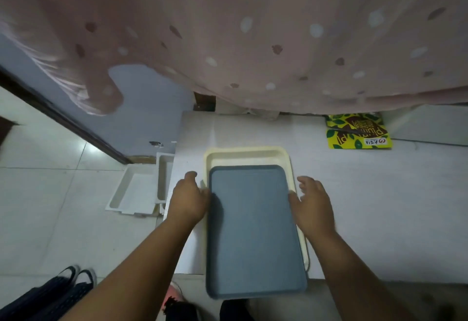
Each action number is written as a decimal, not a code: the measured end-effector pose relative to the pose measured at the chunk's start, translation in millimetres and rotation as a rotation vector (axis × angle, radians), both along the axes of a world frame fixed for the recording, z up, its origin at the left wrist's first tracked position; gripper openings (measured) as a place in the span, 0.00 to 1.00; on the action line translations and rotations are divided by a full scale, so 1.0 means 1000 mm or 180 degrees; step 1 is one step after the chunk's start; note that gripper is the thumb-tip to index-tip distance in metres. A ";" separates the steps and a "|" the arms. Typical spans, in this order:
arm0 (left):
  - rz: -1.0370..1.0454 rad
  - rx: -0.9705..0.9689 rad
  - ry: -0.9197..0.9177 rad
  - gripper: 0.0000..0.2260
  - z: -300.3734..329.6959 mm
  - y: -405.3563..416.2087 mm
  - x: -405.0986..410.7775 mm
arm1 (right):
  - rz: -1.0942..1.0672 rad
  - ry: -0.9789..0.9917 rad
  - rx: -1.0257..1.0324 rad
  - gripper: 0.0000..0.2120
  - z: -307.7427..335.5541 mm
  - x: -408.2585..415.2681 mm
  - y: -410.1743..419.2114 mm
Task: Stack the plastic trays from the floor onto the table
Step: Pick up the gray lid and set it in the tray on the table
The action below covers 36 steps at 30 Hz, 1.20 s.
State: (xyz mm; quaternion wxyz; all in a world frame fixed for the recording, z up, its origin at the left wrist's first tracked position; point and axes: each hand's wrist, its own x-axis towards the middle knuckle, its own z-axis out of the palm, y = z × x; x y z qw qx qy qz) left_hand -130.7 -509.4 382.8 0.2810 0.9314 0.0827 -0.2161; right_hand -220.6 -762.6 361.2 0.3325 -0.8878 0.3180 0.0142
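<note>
A blue plastic tray (253,229) lies upside down over a cream tray (243,155) on the white table (367,206), its near end sticking out past the table's front edge. My left hand (188,198) presses on the blue tray's left edge. My right hand (312,205) grips its right edge, thumb on the rim and fingers partly spread. More white trays (134,191) lie on the tiled floor to the left of the table, one flat and another standing on edge against the table side.
A yellow-green snack bag (357,131) lies at the back right of the table. A pink patterned curtain (253,34) hangs over the far edge. Dark shoes (73,282) sit on the floor at lower left. A dark door frame (63,118) runs diagonally at left.
</note>
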 end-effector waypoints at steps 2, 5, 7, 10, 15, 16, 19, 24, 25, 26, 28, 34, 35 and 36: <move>-0.0157 0.0059 -0.0109 0.26 -0.004 -0.013 0.023 | 0.0303 0.0134 -0.0104 0.27 -0.007 0.034 -0.005; -0.0528 0.0231 -0.0207 0.27 -0.018 -0.028 0.049 | 0.0752 0.0306 -0.0319 0.32 -0.018 0.074 -0.015; -0.0697 0.0373 -0.0253 0.27 -0.028 -0.032 0.059 | 0.0990 0.0400 -0.0554 0.33 -0.025 0.087 -0.021; -0.0715 0.0505 -0.0415 0.23 -0.038 -0.034 0.066 | 0.1148 0.0391 -0.0749 0.31 -0.033 0.097 -0.029; -0.0650 0.0541 -0.0720 0.11 -0.044 -0.036 0.074 | 0.1067 0.0100 -0.1011 0.14 -0.035 0.103 -0.035; -0.0627 0.0556 -0.0753 0.09 -0.045 -0.037 0.075 | 0.1068 0.0070 -0.1078 0.12 -0.035 0.105 -0.035; -0.0555 0.0552 -0.0856 0.06 -0.047 -0.038 0.077 | 0.1102 0.0074 -0.1190 0.11 -0.036 0.109 -0.038; -0.0498 0.0458 -0.0890 0.06 -0.047 -0.035 0.077 | 0.1066 0.0084 -0.1261 0.12 -0.037 0.109 -0.038; -0.0501 0.0419 -0.0838 0.07 -0.047 -0.036 0.076 | 0.1034 0.0180 -0.1207 0.13 -0.038 0.108 -0.038; -0.0480 0.0345 -0.0759 0.11 -0.045 -0.034 0.075 | 0.0983 0.0277 -0.1097 0.16 -0.037 0.108 -0.036; -0.0274 0.0123 -0.0628 0.22 -0.037 -0.024 0.071 | 0.0820 0.0431 -0.0840 0.25 -0.028 0.104 -0.030; 0.0393 -0.0189 -0.0263 0.20 -0.027 0.070 0.016 | 0.0471 -0.0391 -0.0820 0.20 0.021 0.035 0.039; 0.0491 -0.0197 -0.0148 0.19 -0.026 0.093 0.002 | 0.0594 -0.0506 -0.0705 0.19 0.029 0.021 0.067; 0.0626 -0.0255 -0.0044 0.17 -0.028 0.115 -0.013 | 0.0743 -0.0566 -0.0563 0.18 0.030 0.008 0.095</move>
